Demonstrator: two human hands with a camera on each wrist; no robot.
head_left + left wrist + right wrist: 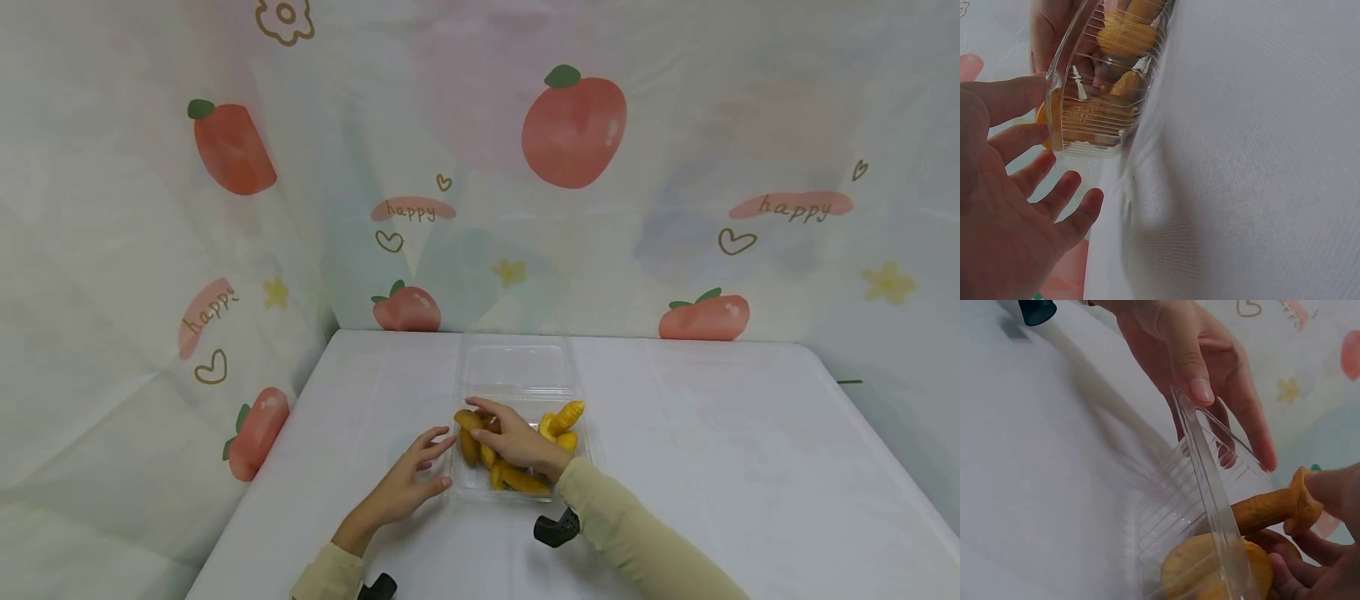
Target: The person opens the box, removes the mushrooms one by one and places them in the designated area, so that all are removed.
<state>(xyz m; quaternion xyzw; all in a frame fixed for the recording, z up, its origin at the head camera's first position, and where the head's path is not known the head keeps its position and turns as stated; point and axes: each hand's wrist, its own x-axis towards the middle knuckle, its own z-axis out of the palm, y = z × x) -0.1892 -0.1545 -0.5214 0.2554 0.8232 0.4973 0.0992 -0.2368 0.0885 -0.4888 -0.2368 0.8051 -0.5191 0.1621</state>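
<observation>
My right hand (pixel 521 437) reaches into a clear plastic clamshell box (pixel 588 454) and pinches a brown mushroom (pixel 1266 509) with a thick stem and a flared cap. The mushroom is at the box's left side, its cap by my fingertips. Beneath it lies another brownish-yellow mushroom (pixel 1194 562). Yellow, ridged pieces (pixel 567 417) lie at the box's right, and more yellow pieces (pixel 525 481) along its front. My left hand (pixel 408 487) is at the left wall, fingers spread and fairly straight, thumb close to the rim (pixel 1054 100); firm contact cannot be made out.
The box's transparent lid (pixel 517 367) lies folded back toward the rear of the white table (pixel 690 433). Behind the table hangs a fruit-printed cloth (pixel 480 250), with another stretch of it on the left. Dark wrist devices (pixel 557 528) sit below both forearms.
</observation>
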